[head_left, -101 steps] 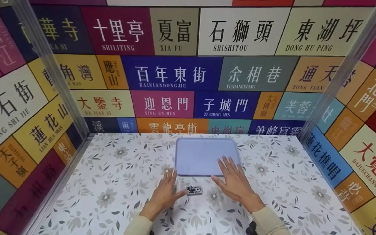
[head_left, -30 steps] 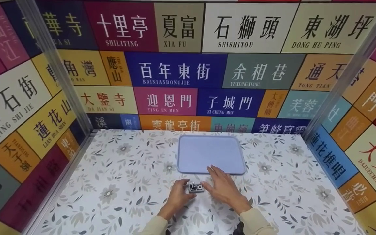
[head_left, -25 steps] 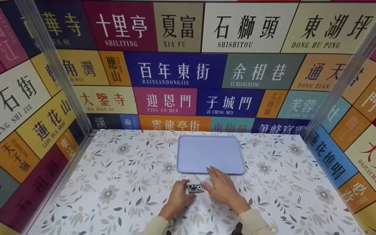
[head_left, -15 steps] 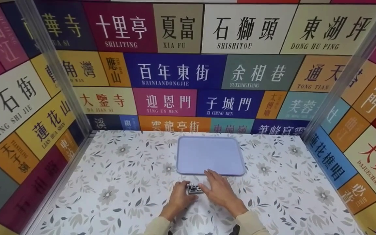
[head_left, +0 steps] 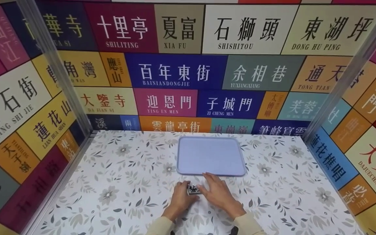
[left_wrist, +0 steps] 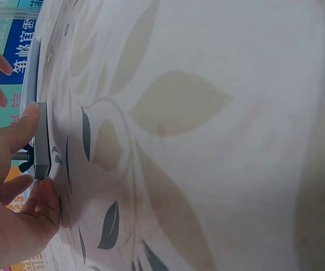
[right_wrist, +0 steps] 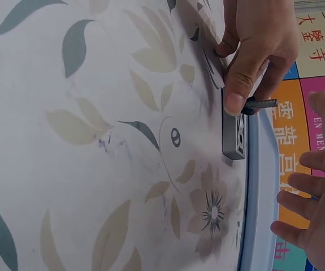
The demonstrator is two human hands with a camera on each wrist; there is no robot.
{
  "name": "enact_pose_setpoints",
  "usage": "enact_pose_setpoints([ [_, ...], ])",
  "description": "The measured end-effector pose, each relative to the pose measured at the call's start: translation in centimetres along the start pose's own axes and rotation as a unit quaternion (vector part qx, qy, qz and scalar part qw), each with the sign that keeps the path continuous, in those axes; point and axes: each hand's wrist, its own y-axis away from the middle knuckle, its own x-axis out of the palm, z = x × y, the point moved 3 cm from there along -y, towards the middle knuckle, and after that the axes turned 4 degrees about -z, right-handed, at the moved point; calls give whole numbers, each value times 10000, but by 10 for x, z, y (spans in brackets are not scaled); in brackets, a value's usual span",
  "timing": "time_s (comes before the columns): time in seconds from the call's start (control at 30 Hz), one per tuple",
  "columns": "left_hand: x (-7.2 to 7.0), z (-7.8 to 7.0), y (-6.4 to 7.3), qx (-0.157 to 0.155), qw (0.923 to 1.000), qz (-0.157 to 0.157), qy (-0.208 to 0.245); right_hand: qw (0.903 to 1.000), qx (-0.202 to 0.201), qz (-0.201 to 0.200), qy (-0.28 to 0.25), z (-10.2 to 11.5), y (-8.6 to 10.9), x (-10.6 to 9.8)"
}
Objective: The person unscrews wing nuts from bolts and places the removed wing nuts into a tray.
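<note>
A small grey metal block (left_wrist: 42,141) with cut-outs in its top lies on the floral tabletop. From it stands a threaded bolt (right_wrist: 265,103) with a black part, perhaps a wing nut (left_wrist: 26,162), at its foot. My left hand (head_left: 180,195) holds the block between thumb and fingers, the thumb on its near edge. Just right of the block is my right hand (head_left: 219,194), its fingers extended and spread. In the right wrist view the right hand's fingers (right_wrist: 298,203) hold nothing and are apart from the bolt. The head view shows the block partly covered by both hands.
A pale blue-lilac tray (head_left: 211,155) with a low rim lies just beyond the hands. The patterned tabletop (head_left: 126,182) runs back to walls (head_left: 175,70) covered in coloured sign panels. Clear corner posts (head_left: 331,78) rise at both back corners.
My left hand came from the block's left side and took hold of it. The right hand drew back from over the tray and moved left, close to the block.
</note>
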Motion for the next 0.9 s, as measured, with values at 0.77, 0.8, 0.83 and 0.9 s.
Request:
enact_pose_setpoints([
  [0.77,3,2,1,283,9988,-331,-212,9989,104,102,-444,3,-1,10],
  [0.8,3,3,1,238,9990,-298,-229,9988,138,106,-462,3,-1,11],
  [0.83,4,2,1,206,9991,-270,-252,9988,139,95,-451,4,-2,11],
  [0.9,4,2,0,121,9994,-192,-279,9991,137,58,-404,5,-2,11],
])
